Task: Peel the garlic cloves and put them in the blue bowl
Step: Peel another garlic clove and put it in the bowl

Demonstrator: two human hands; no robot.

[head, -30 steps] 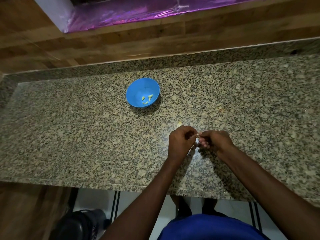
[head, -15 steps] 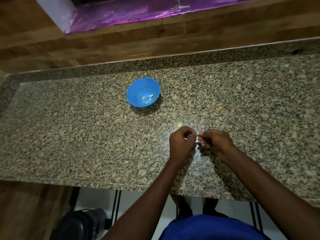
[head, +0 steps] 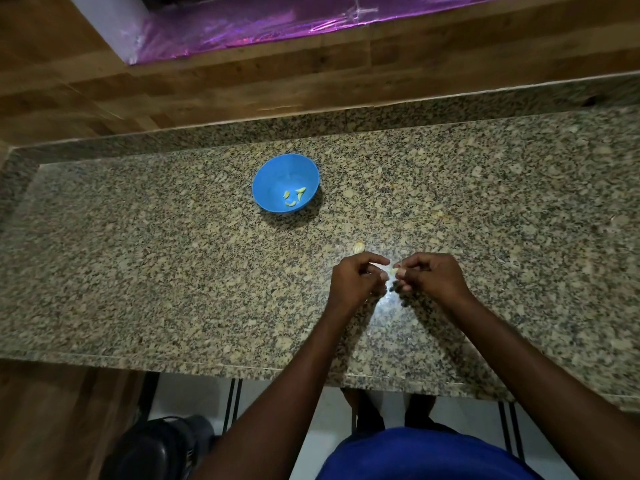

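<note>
Both hands meet above the near middle of the speckled granite surface [head: 173, 271], almost touching at the fingertips. The right hand [head: 433, 277] has its fingers curled, thumb and forefinger pinching a small pale garlic clove [head: 394, 271] that shows only as a sliver between the 2 hands. The left hand [head: 356, 282] is curled as well, its forefinger stretched toward the clove and its thumb drawn in beneath; whether its fingers actually grasp the clove or a bit of skin cannot be told, since the spot is tiny and partly hidden. Just beyond the left hand, a second garlic clove [head: 358, 247] lies on the surface, pale and apart from the fingers. Farther back and to the left, well apart from the hands, stands the blue bowl [head: 273, 174], upright, with 3 peeled cloves [head: 294, 197] lying low against its right inner side. A raised granite lip runs along the far edge of the surface, and behind it is a wood-grain wall [head: 242, 81] with a purple foil sheet [head: 277, 22] at the top. At the near edge, below the surface, a blue garment [head: 426, 455] shows at the bottom of the view, with a dark object [head: 156, 448] on the floor to the left.
</note>
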